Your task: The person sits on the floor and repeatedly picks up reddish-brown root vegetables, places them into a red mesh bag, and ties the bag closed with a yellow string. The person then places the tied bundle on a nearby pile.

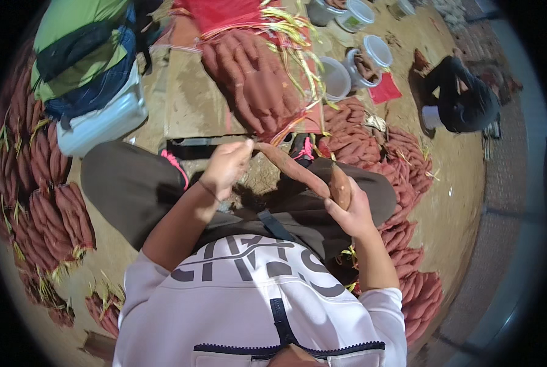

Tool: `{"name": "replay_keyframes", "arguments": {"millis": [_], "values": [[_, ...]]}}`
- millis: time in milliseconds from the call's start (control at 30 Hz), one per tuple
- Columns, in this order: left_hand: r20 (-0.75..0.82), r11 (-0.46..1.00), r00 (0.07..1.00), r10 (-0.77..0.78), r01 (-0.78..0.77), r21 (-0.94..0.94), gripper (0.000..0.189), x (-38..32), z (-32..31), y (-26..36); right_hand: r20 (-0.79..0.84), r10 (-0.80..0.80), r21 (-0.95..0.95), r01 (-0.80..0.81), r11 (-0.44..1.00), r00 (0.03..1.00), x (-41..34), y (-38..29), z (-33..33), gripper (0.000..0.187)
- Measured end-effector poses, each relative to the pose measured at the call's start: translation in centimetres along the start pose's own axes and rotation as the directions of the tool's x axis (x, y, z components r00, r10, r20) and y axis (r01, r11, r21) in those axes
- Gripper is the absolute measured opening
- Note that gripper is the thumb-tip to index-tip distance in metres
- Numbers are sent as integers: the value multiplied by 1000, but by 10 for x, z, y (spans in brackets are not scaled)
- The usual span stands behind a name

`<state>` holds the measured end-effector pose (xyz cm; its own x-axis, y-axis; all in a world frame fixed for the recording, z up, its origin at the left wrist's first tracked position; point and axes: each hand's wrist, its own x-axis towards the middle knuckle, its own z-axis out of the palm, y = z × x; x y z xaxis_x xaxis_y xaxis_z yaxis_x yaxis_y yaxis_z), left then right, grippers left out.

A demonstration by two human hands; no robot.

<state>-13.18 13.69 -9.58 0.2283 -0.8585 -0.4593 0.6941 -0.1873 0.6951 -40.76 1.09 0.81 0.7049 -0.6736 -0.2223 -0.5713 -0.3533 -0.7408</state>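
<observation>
My left hand [230,166] pinches the thin upper tip of a long, slender sweet potato [294,169]. The tuber slants down to the right, and its thick end meets the thumb side of my right hand [355,210]. In that right hand sits a shorter, pointed sweet potato [340,187], gripped upright. Beyond my hands, a red mesh bag [243,59] packed with sweet potatoes lies on a low board-topped table [188,103]. Yellow-green and white tie strings [301,62] trail along the bag's right side. Both tubers are over my lap.
Filled mesh bags [53,220] line the left floor; more filled bags [404,202] lie along the right. Plastic buckets [334,78] stand beyond the table, near a red cloth piece [384,88]. A person [87,50] sits at upper left; another person [466,94] crouches at right.
</observation>
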Motion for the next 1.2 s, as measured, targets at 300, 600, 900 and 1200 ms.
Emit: {"name": "replay_keyframes", "arguments": {"millis": [300, 600, 900, 1200], "values": [[34, 215, 900, 435, -140, 967, 50, 23, 12, -35, -239, 88, -213, -141, 967, 967, -28, 28, -42, 49], [211, -50, 620, 756, -266, 963, 21, 56, 24, -44, -237, 145, 72, -131, 989, 961, 37, 55, 39, 48], [434, -172, 523, 734, -475, 863, 20, 59, 22, -63, -351, -69, 88, 107, 990, 934, 135, 84, 162, 48], [418, -116, 650, 635, -454, 883, 25, 55, 12, -65, -132, -81, 84, 93, 992, 988, 135, 69, 143, 61]]}}
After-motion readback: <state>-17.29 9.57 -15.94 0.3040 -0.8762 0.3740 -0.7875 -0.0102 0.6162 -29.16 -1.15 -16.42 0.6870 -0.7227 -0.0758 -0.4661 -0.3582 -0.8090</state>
